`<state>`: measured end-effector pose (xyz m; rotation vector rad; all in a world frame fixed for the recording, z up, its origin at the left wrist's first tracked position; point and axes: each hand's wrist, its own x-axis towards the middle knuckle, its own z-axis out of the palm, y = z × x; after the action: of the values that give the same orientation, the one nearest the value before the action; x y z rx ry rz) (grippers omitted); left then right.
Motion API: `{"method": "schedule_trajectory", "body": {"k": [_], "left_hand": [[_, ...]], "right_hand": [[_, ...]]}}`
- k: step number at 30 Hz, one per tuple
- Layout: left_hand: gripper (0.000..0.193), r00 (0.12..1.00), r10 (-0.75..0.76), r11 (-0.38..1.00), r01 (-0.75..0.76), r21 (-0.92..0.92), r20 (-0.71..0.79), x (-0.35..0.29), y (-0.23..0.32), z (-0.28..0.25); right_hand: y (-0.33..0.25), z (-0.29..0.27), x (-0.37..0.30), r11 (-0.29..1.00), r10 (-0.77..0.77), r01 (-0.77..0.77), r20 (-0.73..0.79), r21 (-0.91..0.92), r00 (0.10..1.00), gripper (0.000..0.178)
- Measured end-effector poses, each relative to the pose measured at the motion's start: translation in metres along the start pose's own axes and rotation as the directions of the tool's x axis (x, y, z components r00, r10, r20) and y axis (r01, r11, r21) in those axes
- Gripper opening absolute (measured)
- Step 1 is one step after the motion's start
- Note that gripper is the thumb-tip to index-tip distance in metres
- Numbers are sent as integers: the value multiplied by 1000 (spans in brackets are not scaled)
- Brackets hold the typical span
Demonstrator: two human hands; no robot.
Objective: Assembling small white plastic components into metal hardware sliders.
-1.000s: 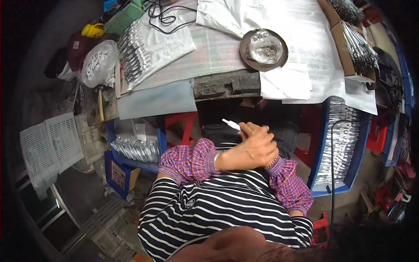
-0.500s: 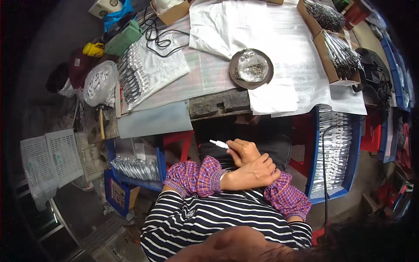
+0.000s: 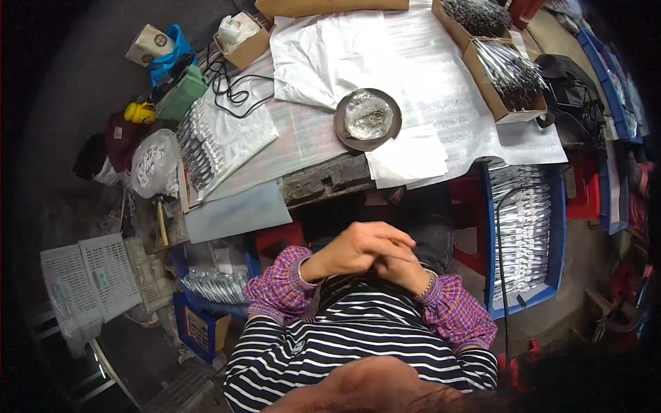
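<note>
Both hands meet in front of my striped top, below the table's edge. My left hand [image 3: 354,248] lies over the right one, its fingers stretched out to the right across it. Beneath it, my right hand [image 3: 405,272] reaches in from the right; its fingers are mostly covered, so whether it holds anything is hidden. Nearest on the table are white paper sheets [image 3: 410,155] and a dark round dish [image 3: 345,142] with a clear plastic liner holding small dark metal bits.
Blue crates [image 3: 556,268] of bundled metal pieces stand right and lower left. On the table [image 3: 323,175], cartons [image 3: 492,93] of thin metal rods sit at right; spoon-like pieces [image 3: 200,148] lie at left beside a black cable [image 3: 237,100]. Another cable hangs over the right crate.
My arms have uncrossed; the left hand has moved left off the right wrist and onto the right hand. The white pen-like stick in my right hand no longer shows. The view has shifted.
</note>
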<state>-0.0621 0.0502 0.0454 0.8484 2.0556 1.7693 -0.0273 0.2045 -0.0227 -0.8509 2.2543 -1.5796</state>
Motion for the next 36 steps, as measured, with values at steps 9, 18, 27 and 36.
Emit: {"method": "schedule_trajectory", "body": {"k": [9, 18, 27, 36], "left_hand": [[20, 981, -172, 941, 138, -310, -86, -8, 0, -13], [15, 988, -144, 949, 123, -289, -50, -7, -6, -15], [13, 977, -208, 916, 175, -362, -53, -5, -5, -12], [4, 831, -546, 750, 428, -505, -106, -13, -17, -28]], "right_hand": [[-2, -7, 1, 993, 92, -95, 58, 66, 994, 16], [6, -1, -3, 990, 121, -125, 54, 72, 991, 14], [8, -1, -5, 992, 108, -112, 67, 56, 992, 18], [8, -1, -3, 994, 109, -109, 72, -2, 991, 17]]}}
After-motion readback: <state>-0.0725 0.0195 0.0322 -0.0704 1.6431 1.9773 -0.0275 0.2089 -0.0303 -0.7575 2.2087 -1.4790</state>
